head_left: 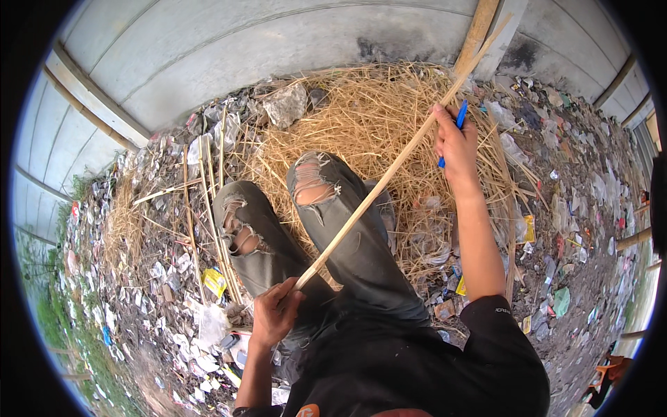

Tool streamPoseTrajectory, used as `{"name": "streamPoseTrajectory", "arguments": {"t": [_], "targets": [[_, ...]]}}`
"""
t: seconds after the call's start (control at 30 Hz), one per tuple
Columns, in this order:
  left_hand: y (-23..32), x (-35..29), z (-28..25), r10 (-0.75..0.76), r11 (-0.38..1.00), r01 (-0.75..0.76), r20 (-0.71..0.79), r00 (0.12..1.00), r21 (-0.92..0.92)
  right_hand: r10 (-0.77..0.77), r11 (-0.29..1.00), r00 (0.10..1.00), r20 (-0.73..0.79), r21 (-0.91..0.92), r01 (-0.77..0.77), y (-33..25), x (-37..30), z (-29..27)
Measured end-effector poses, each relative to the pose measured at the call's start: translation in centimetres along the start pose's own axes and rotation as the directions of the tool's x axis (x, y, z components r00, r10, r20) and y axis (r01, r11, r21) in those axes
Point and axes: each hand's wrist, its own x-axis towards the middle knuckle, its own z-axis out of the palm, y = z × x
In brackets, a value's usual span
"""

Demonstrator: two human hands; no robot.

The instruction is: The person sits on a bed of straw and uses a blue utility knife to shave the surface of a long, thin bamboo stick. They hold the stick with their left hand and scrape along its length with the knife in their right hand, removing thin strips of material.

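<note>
A long pale bamboo strip (368,201) slants across my lap from lower left to upper right. Its lower end is gripped by my left hand (275,313), fingers wrapped round it above my thigh. Farther up, my right hand (456,142) is closed, thumb and fingertips against the strip. That hand also holds a slim blue tool (462,115), which sticks out above and below the fist; most of it is hidden, so I cannot tell its kind. The strip's far end looks split and frayed. My knees, in torn dark trousers, are bent beneath it.
A heap of thin straw-coloured shavings (375,104) lies beyond my knees. Several cut strips (210,201) rest on the left. Litter covers the ground (570,229). A grey panel wall (278,35) stands ahead, with a bamboo pole (478,31) against it and a stone (285,105) below.
</note>
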Motion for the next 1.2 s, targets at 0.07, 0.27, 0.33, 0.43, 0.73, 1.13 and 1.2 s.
{"name": "streamPoseTrajectory", "arguments": {"t": [0.07, 0.27, 0.33, 0.43, 0.73, 1.13, 1.2], "targets": [[-1.4, -0.5, 0.2, 0.067, 0.997, -0.064, -0.068, 0.995, 0.039, 0.013, 0.984, 0.999, 0.043, -0.177, -0.005, 0.4, 0.5, -1.2], [1.3, -0.9, 1.3, -0.023, 0.99, 0.034, -0.081, 0.996, 0.137, 0.237, 0.827, 0.928, 0.288, -0.561, -0.038, 3.4, -4.7, -2.3], [1.3, -1.0, 1.1, -0.039, 0.984, 0.053, -0.083, 0.996, 0.171, 0.273, 0.827, 0.912, 0.306, -0.56, -0.06, 4.2, -7.0, -2.3], [0.8, -0.9, 0.9, -0.012, 0.984, 0.029, -0.1, 0.995, 0.177, 0.289, 0.873, 0.852, 0.436, -0.485, -0.048, 5.0, -9.0, -2.9], [1.7, -0.5, 1.5, 0.123, 0.971, -0.085, -0.161, 0.979, 0.225, -0.052, 0.638, 0.932, 0.359, -0.706, 0.308, 5.5, -9.5, -0.2], [1.3, 0.9, 4.2, 0.113, 0.988, -0.096, -0.147, 0.983, 0.117, -0.027, 0.695, 0.86, 0.51, -0.609, 0.383, 8.6, -14.4, 2.2], [1.0, 1.4, 4.8, 0.142, 0.986, -0.126, -0.16, 0.977, 0.111, -0.02, 0.704, 0.846, 0.533, -0.593, 0.39, 7.9, -14.7, 2.5]]}}
